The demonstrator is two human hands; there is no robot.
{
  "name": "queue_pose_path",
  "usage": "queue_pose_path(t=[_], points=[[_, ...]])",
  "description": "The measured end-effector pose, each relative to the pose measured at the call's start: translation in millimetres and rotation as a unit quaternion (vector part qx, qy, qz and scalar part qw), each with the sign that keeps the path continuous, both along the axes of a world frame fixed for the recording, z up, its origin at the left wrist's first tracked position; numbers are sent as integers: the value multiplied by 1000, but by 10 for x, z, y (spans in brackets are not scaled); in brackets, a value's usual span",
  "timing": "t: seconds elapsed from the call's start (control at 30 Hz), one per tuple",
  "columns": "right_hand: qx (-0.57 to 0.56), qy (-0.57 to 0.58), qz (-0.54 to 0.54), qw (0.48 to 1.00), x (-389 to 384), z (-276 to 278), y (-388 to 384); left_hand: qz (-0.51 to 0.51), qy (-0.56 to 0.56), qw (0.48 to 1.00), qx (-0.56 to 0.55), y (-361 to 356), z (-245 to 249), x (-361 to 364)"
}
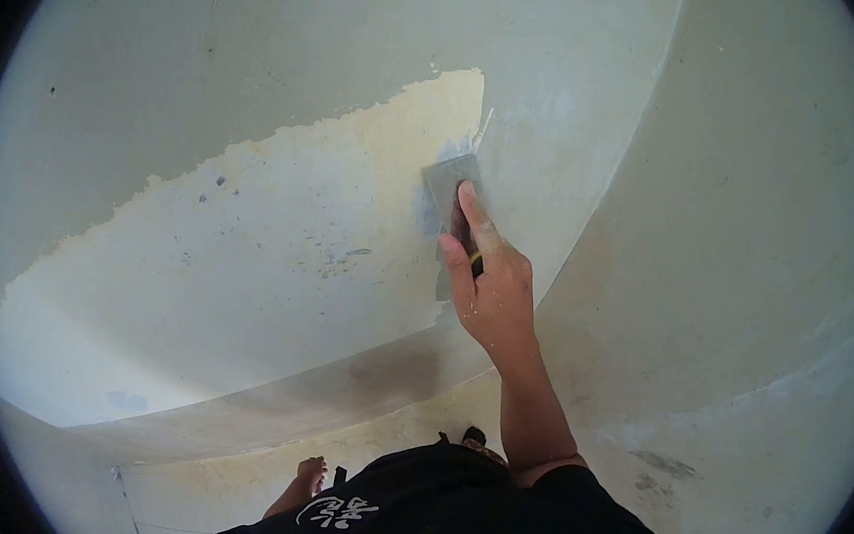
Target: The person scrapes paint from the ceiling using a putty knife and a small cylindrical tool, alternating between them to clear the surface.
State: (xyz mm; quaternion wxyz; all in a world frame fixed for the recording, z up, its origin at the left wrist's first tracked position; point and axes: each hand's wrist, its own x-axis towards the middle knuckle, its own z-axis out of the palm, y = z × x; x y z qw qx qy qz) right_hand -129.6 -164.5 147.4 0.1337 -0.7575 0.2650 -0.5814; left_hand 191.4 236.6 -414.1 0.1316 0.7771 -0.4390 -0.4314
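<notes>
Centrally, scraper [447, 176] at right edge of pale patch [291, 216] on wall [571, 98] | lies up-left of right hand [497, 293] | fingers closed around its handle [461, 221] | long axis upward, slightly left | left hand [311, 471] lower left, farther, grip unclear

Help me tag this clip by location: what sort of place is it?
Likely a room under renovation: the wall has a ragged-edged pale patch, and the right hand holds a putty knife at that patch's right side.
</notes>
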Motion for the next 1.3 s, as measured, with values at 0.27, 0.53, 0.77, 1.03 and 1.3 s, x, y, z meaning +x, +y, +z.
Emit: queue_pose_path(t=[0.27, 0.53, 0.77, 1.03, 1.3], points=[[-4, 21, -28, 999, -33, 36, 1, 121, 94, 988, -18, 14, 171, 81], [40, 57, -40, 997, -48, 143, 77, 72, 89, 993, 7, -93, -8, 169], [30, 57, -59, 996, -10, 85, 59, 7, 23, 999, 38, -113, 196, 147], [50, 68, -52, 995, -62, 138, 68, 331, 194, 914, 133, -426, 219, 133], [6, 38, -50, 998, -13, 262, 13, -36, -48, 995, 85, -287, 241, 76]])
